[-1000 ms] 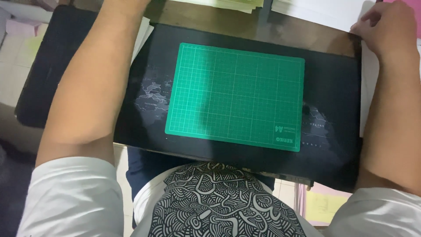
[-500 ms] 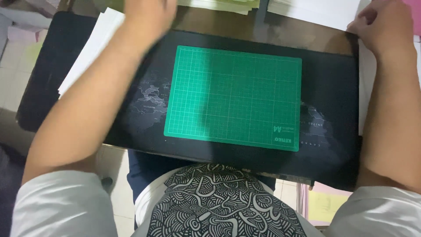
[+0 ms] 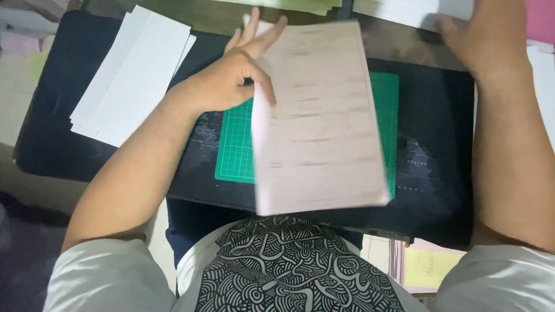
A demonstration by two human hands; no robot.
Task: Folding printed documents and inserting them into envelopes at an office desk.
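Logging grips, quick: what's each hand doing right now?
Left hand: closed on the printed sheet, over the green cutting mat.
Right hand: rests open on white papers.

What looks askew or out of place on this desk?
Little: the white paper stack at the left lies fanned and slanted. The printed sheet in the left hand hangs tilted over the green cutting mat.

Sheet of paper [image 3: 319, 121]: pale, printed with faint grey lines of text, blurred. It was pinched at its left edge by the left hand [image 3: 228, 78], thumb on top. It hung over the green cutting mat [image 3: 234, 147], covering most of it, tilted slightly, near edge past the mat's front.
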